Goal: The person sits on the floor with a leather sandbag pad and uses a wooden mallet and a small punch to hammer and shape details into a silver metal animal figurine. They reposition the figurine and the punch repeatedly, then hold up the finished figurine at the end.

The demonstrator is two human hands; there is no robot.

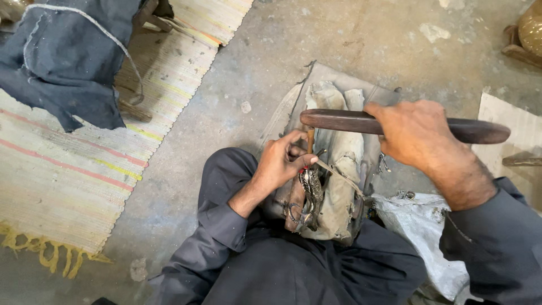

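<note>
My right hand (415, 133) grips a long dark wooden baton (339, 120) held level above a cloth-wrapped block (341, 169). My left hand (284, 161) pinches a thin upright rod-like tool (310, 139) against a small ornate metal piece (310, 192) that rests on the block's near side. The baton's left end sits just above the tool's top. The metal piece looks dark and patterned, with a curled lower end.
A striped woven mat (73, 164) with a yellow fringe lies at left, a dark blue cloth (62, 56) heaped on it. A white sack (423, 231) lies by my right knee. Cardboard (516, 121) and a brass vessel (532, 28) are at far right on concrete floor.
</note>
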